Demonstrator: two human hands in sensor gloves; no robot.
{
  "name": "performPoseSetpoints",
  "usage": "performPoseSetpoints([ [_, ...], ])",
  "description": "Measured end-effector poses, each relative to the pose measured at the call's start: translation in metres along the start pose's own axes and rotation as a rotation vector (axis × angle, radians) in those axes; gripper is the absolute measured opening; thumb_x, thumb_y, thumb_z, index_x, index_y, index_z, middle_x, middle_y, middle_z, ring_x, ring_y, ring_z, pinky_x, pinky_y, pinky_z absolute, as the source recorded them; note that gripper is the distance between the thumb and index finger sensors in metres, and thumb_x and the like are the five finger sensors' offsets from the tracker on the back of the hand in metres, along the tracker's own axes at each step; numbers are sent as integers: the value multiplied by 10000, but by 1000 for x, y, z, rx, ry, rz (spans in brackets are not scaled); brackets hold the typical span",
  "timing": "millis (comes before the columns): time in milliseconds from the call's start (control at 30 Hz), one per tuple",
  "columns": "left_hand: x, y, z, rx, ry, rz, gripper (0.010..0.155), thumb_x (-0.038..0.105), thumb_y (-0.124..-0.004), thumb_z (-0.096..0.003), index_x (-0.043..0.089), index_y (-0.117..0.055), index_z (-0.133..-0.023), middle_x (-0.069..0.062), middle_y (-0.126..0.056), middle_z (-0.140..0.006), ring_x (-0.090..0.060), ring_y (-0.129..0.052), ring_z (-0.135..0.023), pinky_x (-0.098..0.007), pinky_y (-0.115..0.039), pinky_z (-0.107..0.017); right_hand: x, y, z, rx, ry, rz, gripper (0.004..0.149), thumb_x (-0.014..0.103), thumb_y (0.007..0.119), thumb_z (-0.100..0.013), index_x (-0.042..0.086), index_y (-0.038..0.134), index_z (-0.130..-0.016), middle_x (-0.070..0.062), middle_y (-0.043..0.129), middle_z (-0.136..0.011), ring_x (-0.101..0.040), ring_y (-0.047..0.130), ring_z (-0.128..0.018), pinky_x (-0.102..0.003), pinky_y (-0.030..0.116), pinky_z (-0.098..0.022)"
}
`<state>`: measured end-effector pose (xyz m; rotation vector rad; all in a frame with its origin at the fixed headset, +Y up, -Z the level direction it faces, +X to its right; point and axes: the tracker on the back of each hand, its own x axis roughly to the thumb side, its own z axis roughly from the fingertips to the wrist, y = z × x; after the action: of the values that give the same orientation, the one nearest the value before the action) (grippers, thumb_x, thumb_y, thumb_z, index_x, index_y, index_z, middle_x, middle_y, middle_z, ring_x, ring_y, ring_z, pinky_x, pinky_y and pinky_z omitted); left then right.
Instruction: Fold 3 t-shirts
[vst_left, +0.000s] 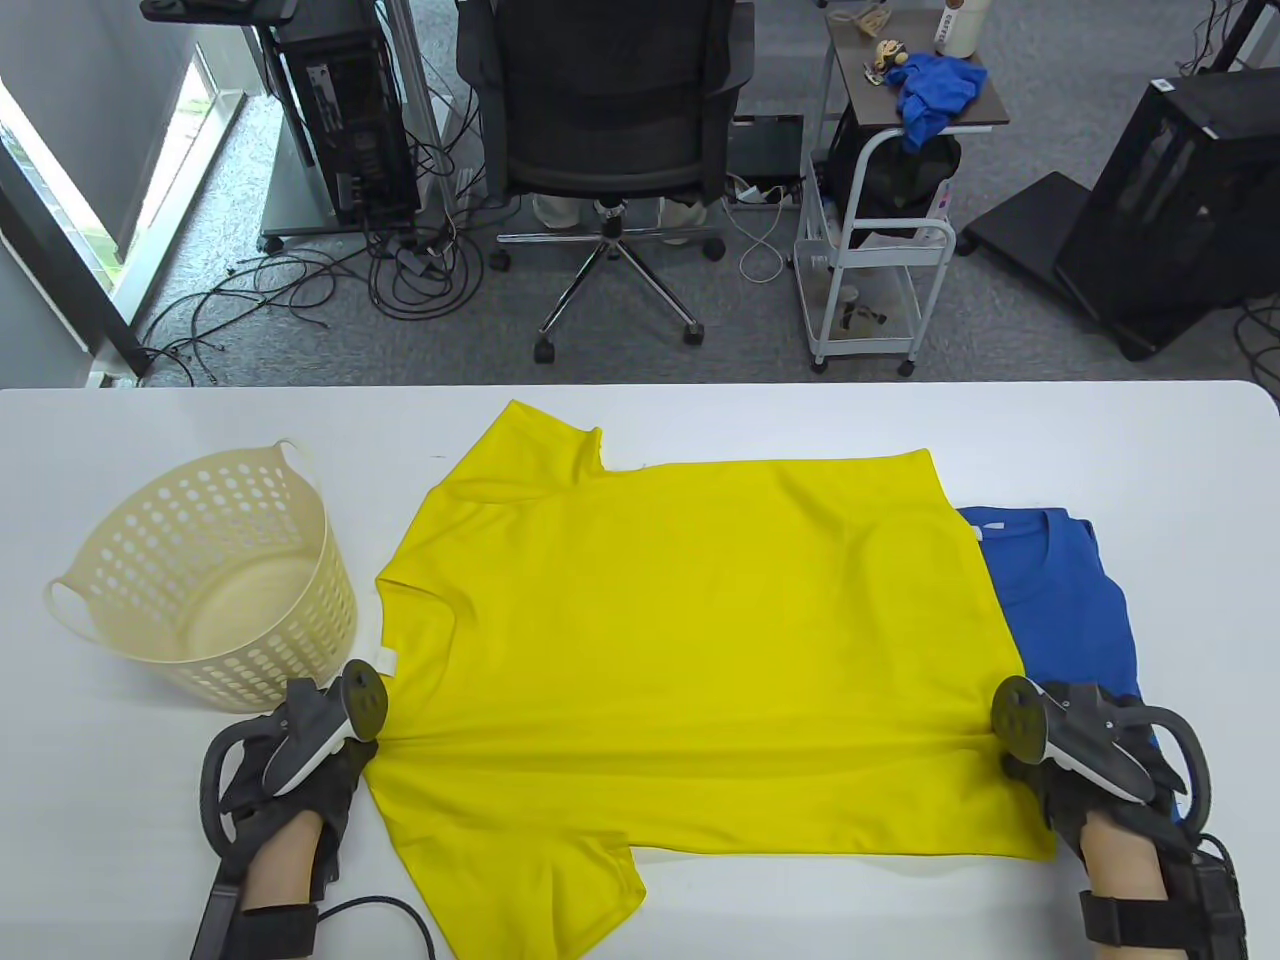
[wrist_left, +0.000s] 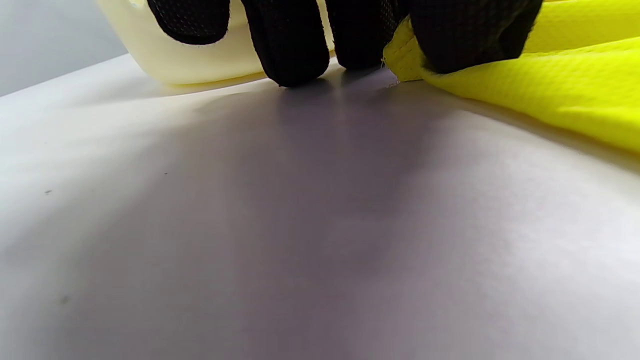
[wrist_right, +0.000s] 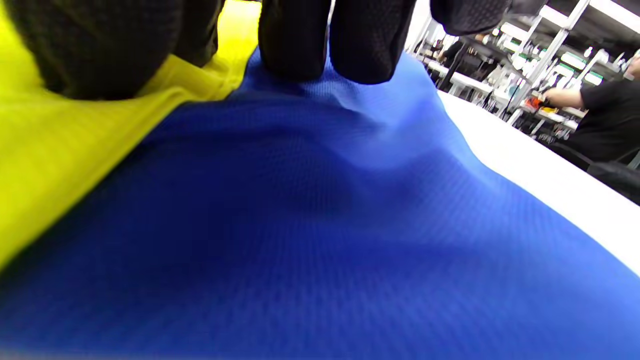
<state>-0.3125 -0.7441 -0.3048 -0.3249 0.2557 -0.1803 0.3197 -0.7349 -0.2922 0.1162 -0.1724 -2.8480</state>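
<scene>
Yellow tee (vst_left: 690, 640) flat on the bench (vst_left: 120, 880).
We've got left fingers (wrist_left: 470, 35) pinching its left edge, right fingers (wrist_right: 95, 50) pinching its right.

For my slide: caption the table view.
Both hands grip the spread yellow t-shirt beside a basket.

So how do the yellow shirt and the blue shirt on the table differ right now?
The yellow shirt lies spread flat with its sleeves out; the blue shirt looks folded into a compact shape. Yellow overlaps blue's edge. Left hand and right hand pinch yellow's edges. Both lie on the white table.
</scene>
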Motion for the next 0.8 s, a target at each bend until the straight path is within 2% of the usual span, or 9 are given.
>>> performPoseSetpoints([
  [167, 0, 0, 0, 1, 1, -3, 413, 503, -748, -419, 538, -676, -824, 172, -676, -1040, -150, -744, -972, -501, -623, -776, 3, 1, 0, -33, 18, 42, 373, 391, 858, -342, 388, 818, -713, -15, 770, -960, -357, 777, -900, -657, 544, -693],
  [367, 2, 4, 2, 47, 5, -7, 408, 492, -745, -421, 516, -687, -824, 162, -733, -1011, -138, -784, -941, -489, -648, -763, -1, -1, -2, 2, 25, 4, 391, 352, 786, -387, 344, 792, -778, -13, 749, -960, -361, 760, -907, -657, 541, -692],
  [433, 0, 6, 3, 65, 5, 15, 407, 490, -745, -420, 514, -690, -822, 168, -751, -996, -132, -799, -929, -484, -658, -757, -2, -6, -1, -43, 39, 12, 398, 343, 761, -397, 326, 777, -794, 17, 767, -944, -348, 767, -906, -655, 540, -697],
  [500, -7, 16, 9, 148, 6, 93, 407, 485, -743, -418, 509, -692, -821, 175, -769, -978, -125, -827, -905, -473, -682, -742, -9, -21, 4, -205, 113, -16, 402, 340, 745, -405, 321, 763, -806, 30, 770, -933, -338, 769, -903, -656, 529, -702],
  [567, -16, 29, 20, 252, -21, 194, 410, 472, -739, -420, 497, -686, -826, 161, -763, -980, -126, -830, -900, -471, -689, -736, -18, -42, 17, -484, 227, -82, 404, 344, 741, -414, 341, 748, -817, 49, 774, -921, -320, 768, -904, -663, 503, -722],
  [667, -29, 54, 53, 580, -46, 319, 413, 456, -733, -432, 483, -671, -839, 156, -740, -992, -114, -843, -874, -465, -695, -732, -28, -63, 41, -754, 316, -151, 404, 352, 735, -431, 360, 730, -835, 60, 746, -943, -300, 739, -933, -662, 479, -747],
  [700, -32, 59, 62, 680, -37, 328, 411, 452, -734, -433, 484, -669, -837, 156, -739, -989, -108, -845, -866, -464, -693, -734, -30, -66, 44, -750, 307, -140, 402, 356, 733, -432, 368, 730, -834, 64, 740, -948, -299, 729, -943, -663, 472, -751],
  [733, -34, 60, 65, 689, -24, 300, 410, 448, -736, -434, 482, -667, -837, 153, -734, -991, -106, -840, -866, -468, -685, -738, -34, -65, 41, -635, 279, -117, 401, 360, 736, -426, 376, 743, -826, 47, 737, -961, -321, 722, -950, -672, 478, -740],
  [800, -32, 55, 60, 595, -30, 235, 409, 459, -755, -422, 486, -701, -827, 146, -762, -980, -124, -842, -875, -479, -688, -733, -34, -53, 31, -396, 194, -98, 400, 358, 756, -411, 361, 783, -810, 12, 766, -954, -378, 718, -949, -693, 492, -710],
])
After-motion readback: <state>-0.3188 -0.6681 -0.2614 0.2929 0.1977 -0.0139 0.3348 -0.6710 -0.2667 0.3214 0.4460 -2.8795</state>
